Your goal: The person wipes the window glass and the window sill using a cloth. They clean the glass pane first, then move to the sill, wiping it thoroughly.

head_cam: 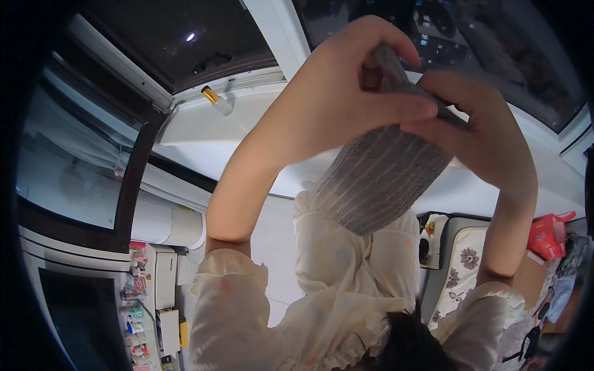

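A grey striped cloth [385, 178], perhaps a small towel, hangs in front of my lap. My left hand [343, 88] pinches its bunched upper edge between thumb and curled fingers. Close beside it, my right hand [473, 116] grips the same edge, the thumbs of both hands almost meeting. The cloth's lower part falls loosely over the legs of my cream trousers [334, 250]. Part of the upper edge is hidden behind my fingers.
Before me runs a white windowsill [185, 125] with a small gold-capped bottle [218, 101]. A dark-framed casement [132, 195] swings in at the left. Shelves of small items [139, 301] stand lower left. A flower-patterned cushion [464, 259] and a red bag [547, 236] lie right.
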A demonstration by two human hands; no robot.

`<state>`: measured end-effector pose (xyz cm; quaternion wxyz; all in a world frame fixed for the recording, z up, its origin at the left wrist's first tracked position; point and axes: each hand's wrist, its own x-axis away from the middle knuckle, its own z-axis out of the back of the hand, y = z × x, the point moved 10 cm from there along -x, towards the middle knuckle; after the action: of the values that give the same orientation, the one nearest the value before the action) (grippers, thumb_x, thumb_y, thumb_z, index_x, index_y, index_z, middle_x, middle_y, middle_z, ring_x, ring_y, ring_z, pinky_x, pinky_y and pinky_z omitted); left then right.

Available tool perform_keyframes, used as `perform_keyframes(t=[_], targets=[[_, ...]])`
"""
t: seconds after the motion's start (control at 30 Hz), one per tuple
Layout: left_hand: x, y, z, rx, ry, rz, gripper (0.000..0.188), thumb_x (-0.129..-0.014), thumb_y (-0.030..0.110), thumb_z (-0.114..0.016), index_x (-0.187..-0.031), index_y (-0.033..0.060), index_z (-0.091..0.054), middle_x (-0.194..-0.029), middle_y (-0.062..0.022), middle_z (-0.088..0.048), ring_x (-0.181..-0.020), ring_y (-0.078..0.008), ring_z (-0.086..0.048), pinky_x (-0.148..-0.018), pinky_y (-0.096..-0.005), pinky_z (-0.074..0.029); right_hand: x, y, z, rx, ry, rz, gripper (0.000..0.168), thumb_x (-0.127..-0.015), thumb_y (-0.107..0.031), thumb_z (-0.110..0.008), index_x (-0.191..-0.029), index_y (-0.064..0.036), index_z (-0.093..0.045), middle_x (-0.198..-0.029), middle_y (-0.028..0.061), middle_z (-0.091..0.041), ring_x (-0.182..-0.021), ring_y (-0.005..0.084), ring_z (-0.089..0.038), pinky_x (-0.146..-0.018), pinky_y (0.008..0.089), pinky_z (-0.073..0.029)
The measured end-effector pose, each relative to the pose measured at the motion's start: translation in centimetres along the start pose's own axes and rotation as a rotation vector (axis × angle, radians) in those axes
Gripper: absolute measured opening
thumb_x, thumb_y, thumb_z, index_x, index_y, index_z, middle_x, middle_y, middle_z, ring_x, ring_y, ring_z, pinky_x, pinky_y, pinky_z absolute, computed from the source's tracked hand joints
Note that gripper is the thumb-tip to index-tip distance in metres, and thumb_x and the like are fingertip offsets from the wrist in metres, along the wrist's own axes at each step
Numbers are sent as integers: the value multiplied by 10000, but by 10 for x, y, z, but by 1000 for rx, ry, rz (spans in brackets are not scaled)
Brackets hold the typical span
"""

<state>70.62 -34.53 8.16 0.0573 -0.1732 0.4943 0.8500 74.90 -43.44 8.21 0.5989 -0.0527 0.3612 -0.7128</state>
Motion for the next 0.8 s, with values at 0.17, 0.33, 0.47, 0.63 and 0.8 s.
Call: perform_keyframes(t=[0.17, 0.33, 0.47, 0.63, 0.8], targets=[[20, -45, -14, 614, -1, -30, 594, -760, 55, -765, -1213, 54, -380, -1065, -108, -581, -902, -157, -607, -772, -269, -493, 11, -6, 18, -43, 181, 154, 247, -774, 20, -686, -1003, 40, -596, -879, 40, -599, -806, 97, -547, -770, 232, -442], [52, -62, -49, 422, 84, -239, 431, -819, -2, -681, -1155, 36, -414, -1149, -129, -555, -987, -181, -571, -867, -321, -465, 36, 5, 25, -23, 239, 126, 252, -789, 48, -663, -1029, 47, -586, -922, 35, -594, -851, 98, -536, -786, 223, -432], [57, -76, -62, 616, 141, -327, 290, -837, 16, -664, -1079, 13, -504, -1158, -129, -553, -975, -179, -570, -853, -312, -461, 48, 10, 18, 61, 208, 64, 268, -788, 51, -663, -1041, 53, -576, -943, 36, -589, -871, 97, -527, -798, 223, -425], [58, -102, -77, 375, 44, -158, 202, -826, 83, -689, -985, -15, -613, -1039, -108, -618, -902, -180, -601, -776, -295, -474, 62, 18, 23, 27, 338, 94, 210, -789, 58, -657, -992, 53, -602, -905, 58, -602, -819, 126, -558, -748, 242, -449], [71, -125, -85, 134, -33, -132, 216, -784, 109, -723, -928, -30, -643, -938, -124, -645, -831, -236, -620, -724, -318, -480, 93, 48, 37, -246, 503, -65, 230, -834, 92, -617, -1059, 69, -577, -1015, 69, -608, -907, 111, -560, -823, 235, -447]])
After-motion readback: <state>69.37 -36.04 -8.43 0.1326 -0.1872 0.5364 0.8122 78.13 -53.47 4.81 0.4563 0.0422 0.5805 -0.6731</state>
